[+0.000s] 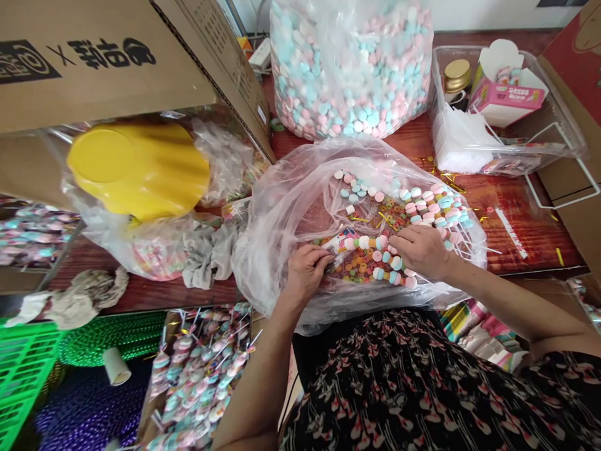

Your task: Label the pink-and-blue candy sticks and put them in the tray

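My left hand (305, 272) pinches a small printed wrapper (340, 239) at the end of a stick of pastel candy discs (370, 242). My right hand (420, 250) lies curled over the far end of that row, though the grip is partly hidden. Both hands work inside a wide clear plastic bag (277, 232). Many more candy sticks (434, 210) lie fanned out in it, and small rings of coloured cereal-like candy (359, 266) lie under my hands.
A huge bag of pastel candies (350, 69) stands behind. A cardboard box (94, 62) and yellow plastic object (138, 169) crowd the left. A clear tray (507, 150) holds a pink box. Below left, a carton of candy sticks (200, 376) sits beside a green crate (23, 382).
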The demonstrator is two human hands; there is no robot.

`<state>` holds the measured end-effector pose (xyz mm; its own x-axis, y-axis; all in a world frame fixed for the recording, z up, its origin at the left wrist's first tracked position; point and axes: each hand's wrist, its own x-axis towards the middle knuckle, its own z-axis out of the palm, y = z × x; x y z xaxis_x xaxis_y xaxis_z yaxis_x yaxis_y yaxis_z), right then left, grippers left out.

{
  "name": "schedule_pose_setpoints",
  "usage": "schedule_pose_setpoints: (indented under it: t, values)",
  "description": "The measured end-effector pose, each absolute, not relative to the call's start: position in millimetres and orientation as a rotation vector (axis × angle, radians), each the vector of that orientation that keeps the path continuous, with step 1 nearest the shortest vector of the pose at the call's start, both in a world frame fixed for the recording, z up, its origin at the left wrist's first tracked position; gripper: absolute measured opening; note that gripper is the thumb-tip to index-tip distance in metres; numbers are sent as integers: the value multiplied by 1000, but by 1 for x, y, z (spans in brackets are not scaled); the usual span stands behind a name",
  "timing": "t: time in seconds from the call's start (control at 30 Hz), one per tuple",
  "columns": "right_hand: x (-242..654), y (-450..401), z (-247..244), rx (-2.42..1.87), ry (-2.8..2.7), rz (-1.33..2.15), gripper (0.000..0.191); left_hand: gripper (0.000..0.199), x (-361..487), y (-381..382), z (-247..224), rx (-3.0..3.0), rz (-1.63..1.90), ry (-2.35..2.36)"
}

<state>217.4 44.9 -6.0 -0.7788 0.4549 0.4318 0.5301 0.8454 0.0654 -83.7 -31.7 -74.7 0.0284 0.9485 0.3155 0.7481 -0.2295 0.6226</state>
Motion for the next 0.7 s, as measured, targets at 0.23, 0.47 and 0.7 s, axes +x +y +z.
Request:
schedule_pose_setpoints:
  t: [0.23, 0.47, 0.7]
  values:
    - [204, 63, -6, -694, -2728, 46, 22, 18, -79, -32, -77, 2238, 1025, 1662]
    - [195, 65, -3, -499, -2605, 24, 22, 27, -80, -34, -57, 2280, 1004, 1623]
    - [201, 58, 11, -401, -2495, -167, 19, 38, -69, -31, -36, 2225, 697, 1518]
